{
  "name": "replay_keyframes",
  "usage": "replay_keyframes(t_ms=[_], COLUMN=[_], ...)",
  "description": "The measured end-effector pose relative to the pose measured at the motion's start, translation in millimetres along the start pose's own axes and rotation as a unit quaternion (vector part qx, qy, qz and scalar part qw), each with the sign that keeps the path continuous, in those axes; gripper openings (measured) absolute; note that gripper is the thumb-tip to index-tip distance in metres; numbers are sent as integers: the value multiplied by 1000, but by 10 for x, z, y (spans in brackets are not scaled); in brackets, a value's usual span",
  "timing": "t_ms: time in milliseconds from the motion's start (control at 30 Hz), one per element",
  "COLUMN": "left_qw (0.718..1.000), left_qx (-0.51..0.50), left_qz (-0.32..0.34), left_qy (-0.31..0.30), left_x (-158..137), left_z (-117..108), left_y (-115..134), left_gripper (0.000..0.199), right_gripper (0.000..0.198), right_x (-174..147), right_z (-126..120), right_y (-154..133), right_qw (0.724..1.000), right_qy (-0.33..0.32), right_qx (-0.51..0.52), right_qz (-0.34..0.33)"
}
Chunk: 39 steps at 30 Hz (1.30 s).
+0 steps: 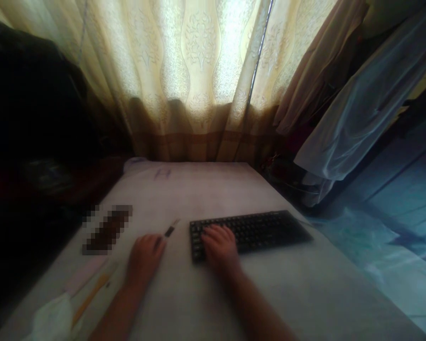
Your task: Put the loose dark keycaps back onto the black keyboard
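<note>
Well beyond the right hand (pixel 220 248) and the left hand (pixel 145 259), a cream curtain (pixel 200 52) hangs in soft folds, woven with wavy bands and tree-like motifs, light glowing through it. Beneath both hands spreads a table (pixel 184 298) with a pale, matt, faintly creased surface. Far off to the right hand's right, thin whitish clothes (pixel 355 118) droop in long pleats. Right under the right hand's fingers lies a black keyboard (pixel 270 232), a long rectangle of small square keys, reaching away to that side; the hand is open, fingers slightly bent over the keys, grasping nothing. To the left hand's left sits a dark brown thing (pixel 108 232) (blocked out in coarse squares, so its shape is lost). Nearer the body are a crumpled white piece (pixel 53 318), a smooth pink strip (pixel 85 275) and a slender orange stick (pixel 90 296). The left hand is curled, its fingers pinching a slim, dark-banded tool (pixel 169 231) pointing forward. Beyond it, a purple mark (pixel 162 173) resembles an "H"; the key lettering is too blurred to read.
</note>
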State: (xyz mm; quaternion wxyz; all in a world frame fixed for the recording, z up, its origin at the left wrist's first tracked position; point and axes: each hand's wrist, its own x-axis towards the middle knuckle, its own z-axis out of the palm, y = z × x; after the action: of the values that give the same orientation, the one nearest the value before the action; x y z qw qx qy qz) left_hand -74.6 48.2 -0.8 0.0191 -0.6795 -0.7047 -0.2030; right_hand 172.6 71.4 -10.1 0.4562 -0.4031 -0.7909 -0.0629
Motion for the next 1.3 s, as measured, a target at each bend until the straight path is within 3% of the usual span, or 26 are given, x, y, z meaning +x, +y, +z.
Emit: replay_keyframes(t_ms=[167, 300, 467, 667, 800, 933, 1000, 1100, 1200, 1300], left_qw=[999, 998, 997, 996, 996, 995, 995, 994, 993, 992], left_qx=[-12, 17, 54, 76, 87, 92, 92, 89, 69, 28], left_qz=[-10, -41, -58, -37, -17, 6, 21, 44, 71, 107], left_qy=[30, 46, 17, 4, 15, 25, 36, 48, 60, 62], left_x=[-121, -21, 69, -99, -177, -169, -167, -175, -191, -206], left_z=[11, -176, -410, -234, -154, -181, -203, -218, -180, -68], left_y=[-97, -355, -615, -461, -396, -397, -386, -344, -234, -10], left_gripper=[30, 34, 33, 36, 40, 43, 42, 40, 40, 39], right_gripper=[20, 24, 31, 27, 33, 43, 43, 47, 50, 50], right_x=[-139, -215, -227, -196, -226, -266, -264, -244, -240, -260], right_z=[20, -4, -26, -138, -314, -575, -754, -1052, -1282, -1372], right_y=[-217, -311, -392, -318, -33, 422, 693, 1120, 1504, 1771], right_qw=[998, 994, 993, 997, 996, 976, 950, 880, 835, 818], right_qy=[13, -20, -49, -62, -71, -75, -45, 8, -18, -62], right_qx=[34, 58, 77, 39, -36, -139, -195, -271, -275, -242], right_qz=[-59, -95, -72, -24, 45, 148, 238, 390, 477, 519])
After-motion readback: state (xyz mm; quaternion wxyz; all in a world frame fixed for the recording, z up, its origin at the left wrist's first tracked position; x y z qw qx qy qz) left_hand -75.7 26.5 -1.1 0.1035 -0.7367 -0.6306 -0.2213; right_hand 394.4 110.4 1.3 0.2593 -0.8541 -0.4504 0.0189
